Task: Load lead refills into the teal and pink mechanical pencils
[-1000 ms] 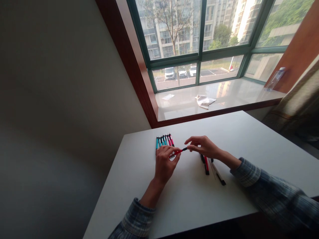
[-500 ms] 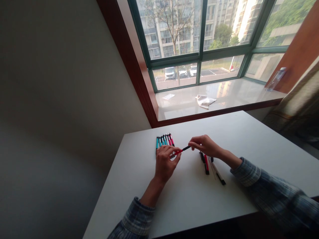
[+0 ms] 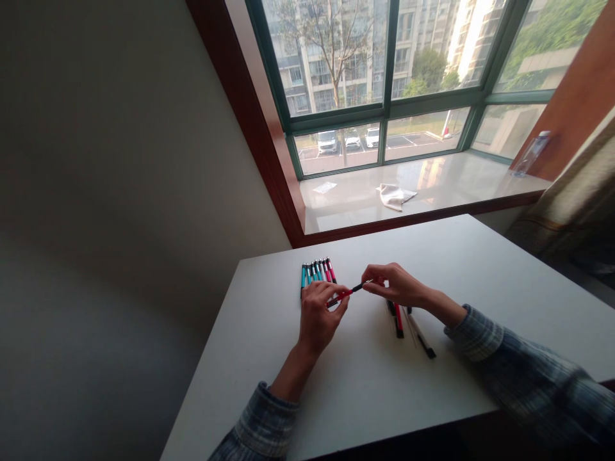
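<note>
Between the two hands, head view: one red-and-black pen [image 3: 343,295], held slantwise above the table [image 3: 365,397], black end up toward the right.

Grip, left hand [image 3: 319,310]: thumb and fingertips pinch the red barrel; back of hand up, wrist slightly bent, forearm rising from the near edge. Grip, right hand [image 3: 394,285]: thumb and forefinger closed at the pen's black end, other fingers curled, palm turned inward, forearm entering from the right. A small bright bit shows at these fingertips; separate part or the pen's own tip, cannot tell.

Step, as judged: two-handed work at the black end, fitting or undoing a part; direction not readable. Next move seems to call for a firm left pinch, with the right fingertips kept in line with the barrel; a skewed pull or push could slip.

Beyond and left of the grip: a row of pens [image 3: 317,271], teal, pale and red, near ends partly covered by the left hand. Below and right of the grip: a red barrel [image 3: 398,321], thin refills [image 3: 411,330] and a white barrel [image 3: 421,335] with a black end. Far beyond the grip, on the sill: a cloth [image 3: 396,196].
</note>
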